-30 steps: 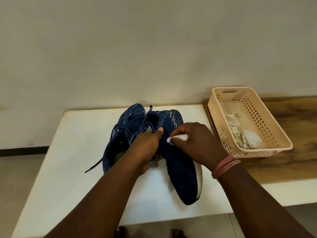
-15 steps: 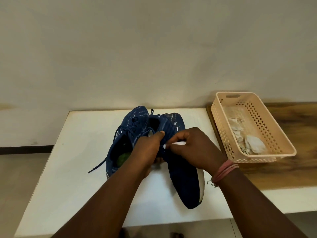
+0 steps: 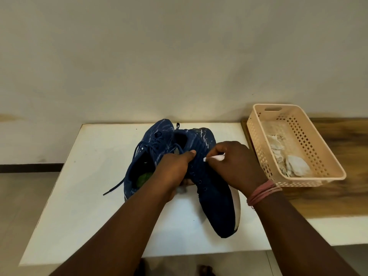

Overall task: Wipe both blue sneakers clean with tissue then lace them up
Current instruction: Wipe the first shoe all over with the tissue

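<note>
- Table [image 3: 83,196]: white top, carrying both sneakers near the middle of its far edge. Keep the work over the table so a dropped shoe lands flat.
- Basket [image 3: 322,162]: stands past the table's right edge on a wooden surface and holds crumpled used tissues. Judged use: drop the soiled piece here once the pass is done.
- Right sneaker [image 3: 215,198]: lies toe toward the near edge, heel toward the far edge, tilted with its white sole facing right. This is the shoe in hand.
- Left sneaker [image 3: 151,148]: lies just beside it on the left, touching at the heel end, with a loose lace [image 3: 113,188] trailing toward the left edge.
- Left hand [image 3: 175,172]: fingers curled round the right sneaker at its collar, thumb on top. Hold firmly so the upper does not give under the wipe.
- Right hand [image 3: 237,166]: pinches the tissue [image 3: 215,157] against the eyelet area.
- Judged step: wiping the upper. Stroke one way along the eyelets and refold to a clean face.
</note>
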